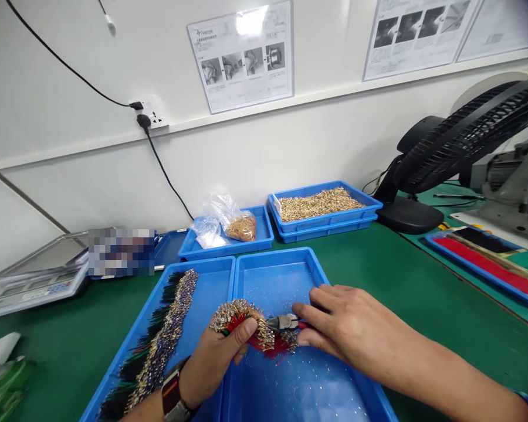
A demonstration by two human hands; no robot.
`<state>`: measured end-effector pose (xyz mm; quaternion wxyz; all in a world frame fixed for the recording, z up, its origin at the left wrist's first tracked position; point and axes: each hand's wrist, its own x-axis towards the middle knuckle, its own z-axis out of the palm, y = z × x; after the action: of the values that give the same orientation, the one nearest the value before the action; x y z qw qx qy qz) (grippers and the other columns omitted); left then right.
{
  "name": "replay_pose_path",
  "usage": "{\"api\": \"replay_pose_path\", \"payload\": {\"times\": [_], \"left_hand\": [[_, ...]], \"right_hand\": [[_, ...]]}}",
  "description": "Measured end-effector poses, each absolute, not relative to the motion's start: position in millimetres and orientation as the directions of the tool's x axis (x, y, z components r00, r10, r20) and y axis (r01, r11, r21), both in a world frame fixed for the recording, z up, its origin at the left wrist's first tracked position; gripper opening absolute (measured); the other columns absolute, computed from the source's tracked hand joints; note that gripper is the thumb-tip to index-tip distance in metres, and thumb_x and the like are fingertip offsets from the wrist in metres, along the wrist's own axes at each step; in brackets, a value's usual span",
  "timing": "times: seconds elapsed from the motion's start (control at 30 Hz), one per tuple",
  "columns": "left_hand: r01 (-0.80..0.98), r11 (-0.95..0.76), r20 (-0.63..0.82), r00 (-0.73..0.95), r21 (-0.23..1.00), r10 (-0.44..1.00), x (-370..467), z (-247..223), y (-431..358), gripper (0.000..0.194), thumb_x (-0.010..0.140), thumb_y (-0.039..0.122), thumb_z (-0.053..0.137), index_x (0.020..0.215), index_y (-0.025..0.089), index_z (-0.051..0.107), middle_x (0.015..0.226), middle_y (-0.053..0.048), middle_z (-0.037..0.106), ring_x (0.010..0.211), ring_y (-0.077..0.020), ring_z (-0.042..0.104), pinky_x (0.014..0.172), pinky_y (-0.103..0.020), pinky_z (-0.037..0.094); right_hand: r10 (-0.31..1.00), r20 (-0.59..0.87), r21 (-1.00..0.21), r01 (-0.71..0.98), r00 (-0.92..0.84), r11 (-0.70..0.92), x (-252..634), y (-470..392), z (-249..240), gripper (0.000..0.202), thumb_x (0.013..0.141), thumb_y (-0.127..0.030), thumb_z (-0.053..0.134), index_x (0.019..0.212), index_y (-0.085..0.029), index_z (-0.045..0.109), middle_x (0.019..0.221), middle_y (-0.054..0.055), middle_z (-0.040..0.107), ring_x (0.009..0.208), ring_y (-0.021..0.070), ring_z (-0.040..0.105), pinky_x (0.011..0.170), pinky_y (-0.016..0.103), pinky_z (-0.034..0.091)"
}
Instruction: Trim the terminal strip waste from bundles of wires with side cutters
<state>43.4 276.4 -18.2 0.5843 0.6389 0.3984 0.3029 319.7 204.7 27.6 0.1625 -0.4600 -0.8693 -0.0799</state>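
Two hands working over a pair of blue trays. The left hand [222, 354] pinches a bundle of tipped wires [235, 313], its thumb pressed along the near side and the fingers curled behind. The bundle is held above the place where the left tray [215, 281] and right tray [273, 278] meet; its crust of gold and silver tips arches over the grip and bends down to the right, with red wires showing beneath. The right hand [352, 319] is closed on a pair of pliers [287, 322], thumb and fingers gathered about the grip. The pliers' long axis runs nearly level across the view, jaws leftward, meeting the bundle's right flank. The bundle thus lies to the right hand's left, just beyond the tool's nose; the left hand, in direct contact, is the nearer. (Whether the jaws have a single tip between them cannot be told.) A long row of similar wires [171, 337] rests in the left tray.
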Motion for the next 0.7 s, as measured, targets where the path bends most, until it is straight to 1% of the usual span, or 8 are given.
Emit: {"api": "replay_pose_path", "payload": {"times": [0.1, 0.23, 0.3, 0.37, 0.43, 0.5, 0.6, 0.7], "left_hand": [[0.119, 0.057, -0.112, 0.526, 0.991, 0.843, 45, -18, 277, 0.052, 0.091, 0.067, 0.075, 0.102, 0.015, 0.078, 0.066, 0.001, 0.062, 0.053, -0.0103, 0.042, 0.050, -0.024, 0.032], [0.132, 0.090, -0.151, 0.582, 0.987, 0.799, 48, -13, 278, 0.054, 0.088, 0.068, 0.078, 0.093, 0.014, 0.073, 0.065, 0.001, 0.061, 0.052, -0.0089, 0.041, 0.048, -0.022, 0.030], [0.141, 0.099, -0.165, 0.603, 0.985, 0.781, 48, -11, 278, 0.054, 0.088, 0.068, 0.078, 0.091, 0.014, 0.072, 0.065, 0.000, 0.063, 0.051, -0.0080, 0.039, 0.047, -0.022, 0.028], [0.142, 0.123, -0.185, 0.630, 0.982, 0.754, 48, -10, 280, 0.054, 0.088, 0.066, 0.079, 0.094, 0.013, 0.072, 0.065, -0.001, 0.066, 0.049, -0.0070, 0.037, 0.045, -0.021, 0.025], [0.137, 0.160, -0.210, 0.661, 0.978, 0.721, 48, -8, 280, 0.054, 0.087, 0.065, 0.079, 0.096, 0.013, 0.073, 0.067, -0.003, 0.070, 0.048, -0.0067, 0.037, 0.043, -0.021, 0.023], [0.131, 0.196, -0.231, 0.692, 0.972, 0.684, 48, -7, 281, 0.054, 0.086, 0.065, 0.080, 0.093, 0.012, 0.072, 0.068, -0.005, 0.072, 0.046, -0.0062, 0.038, 0.042, -0.020, 0.021], [0.127, 0.241, -0.258, 0.708, 0.962, 0.657, 48, -4, 281, 0.055, 0.082, 0.066, 0.084, 0.087, 0.013, 0.070, 0.064, -0.003, 0.069, 0.044, -0.0054, 0.037, 0.040, -0.020, 0.020], [0.101, 0.265, -0.257, 0.702, 0.959, 0.664, 48, -4, 280, 0.055, 0.079, 0.065, 0.086, 0.087, 0.013, 0.070, 0.063, -0.002, 0.068, 0.043, -0.0055, 0.038, 0.039, -0.020, 0.020]], "right_hand": [[0.780, 0.335, -0.047, 0.817, -0.529, 0.574, 320, 202, 31, 0.038, 0.113, -0.051, 0.046, 0.110, -0.020, 0.069, 0.083, 0.003, 0.061, 0.069, 0.0227, 0.059, 0.061, 0.037, 0.035], [0.789, 0.330, -0.111, 0.809, -0.518, 0.578, 323, 200, 38, 0.042, 0.114, -0.053, 0.043, 0.119, -0.021, 0.069, 0.086, 0.002, 0.062, 0.070, 0.0216, 0.060, 0.062, 0.037, 0.036], [0.792, 0.336, -0.098, 0.817, -0.510, 0.568, 325, 201, 39, 0.041, 0.113, -0.053, 0.044, 0.121, -0.021, 0.069, 0.087, 0.002, 0.062, 0.072, 0.0223, 0.061, 0.063, 0.037, 0.037], [0.785, 0.349, -0.058, 0.824, -0.513, 0.564, 327, 203, 38, 0.041, 0.112, -0.053, 0.047, 0.122, -0.020, 0.069, 0.087, 0.003, 0.062, 0.074, 0.0237, 0.061, 0.064, 0.038, 0.037], [0.779, 0.349, -0.034, 0.823, -0.522, 0.567, 328, 205, 37, 0.039, 0.112, -0.052, 0.049, 0.121, -0.020, 0.069, 0.087, 0.003, 0.062, 0.074, 0.0244, 0.060, 0.065, 0.038, 0.037], [0.775, 0.343, -0.028, 0.819, -0.531, 0.573, 328, 205, 35, 0.040, 0.112, -0.053, 0.049, 0.120, -0.020, 0.070, 0.087, 0.003, 0.062, 0.075, 0.0244, 0.060, 0.065, 0.038, 0.037], [0.772, 0.328, -0.035, 0.809, -0.545, 0.586, 328, 205, 33, 0.041, 0.112, -0.054, 0.048, 0.119, -0.020, 0.070, 0.087, 0.003, 0.062, 0.075, 0.0241, 0.060, 0.066, 0.038, 0.038], [0.769, 0.318, -0.043, 0.802, -0.554, 0.596, 328, 204, 33, 0.042, 0.112, -0.054, 0.047, 0.122, -0.019, 0.069, 0.087, 0.003, 0.061, 0.076, 0.0240, 0.060, 0.067, 0.038, 0.039]]}}
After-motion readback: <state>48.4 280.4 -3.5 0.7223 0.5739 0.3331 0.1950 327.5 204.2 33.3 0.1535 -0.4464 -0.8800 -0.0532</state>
